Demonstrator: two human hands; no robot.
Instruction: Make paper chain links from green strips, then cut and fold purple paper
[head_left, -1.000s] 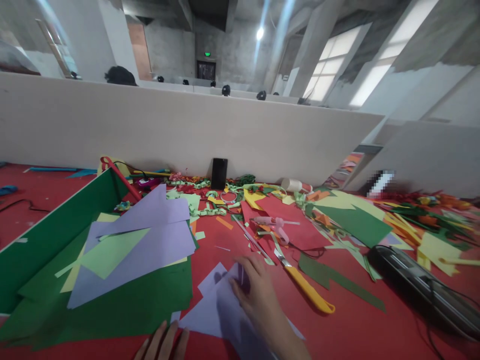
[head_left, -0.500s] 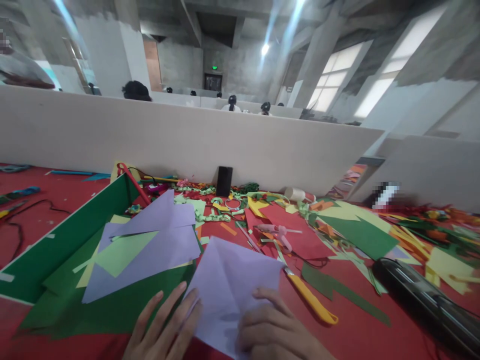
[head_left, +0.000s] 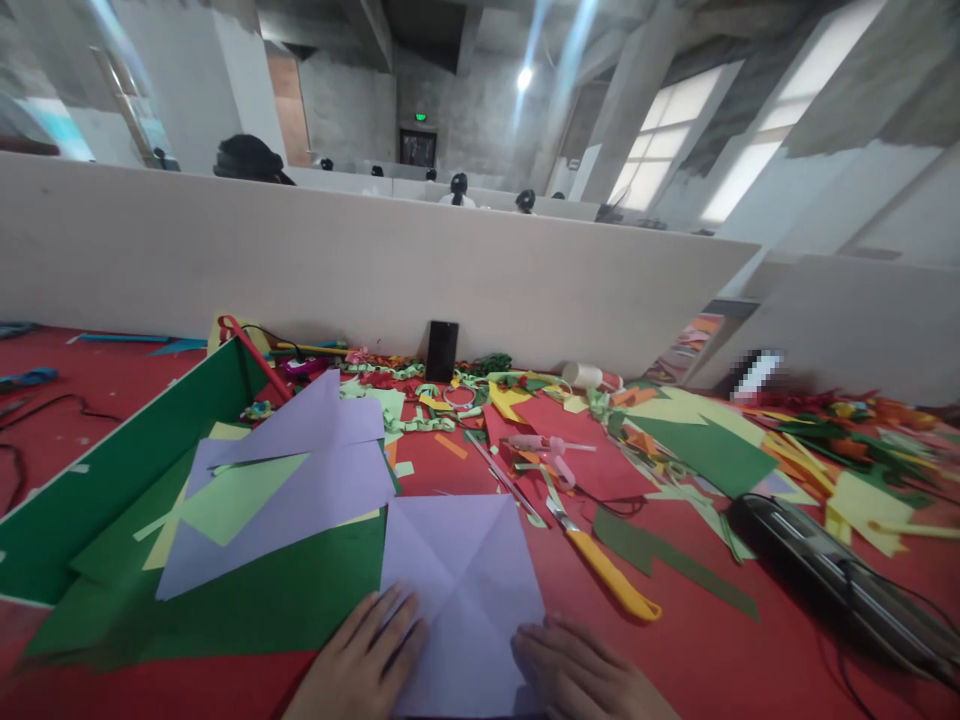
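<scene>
A creased lilac paper square lies flat on the red table right in front of me. My left hand rests on its near left edge, fingers stretched flat. My right hand presses on its near right edge with fingers extended. A yellow-handled cutter lies just right of the sheet.
To the left are a stack of lilac, light green and dark green sheets and a green board. Paper scraps, paper chains and a black phone crowd the back by a beige partition. A black device lies at right.
The lilac paper was unfolded from a folded shape into a flat square. Both hands have moved to its near edge and flattened it on the table.
</scene>
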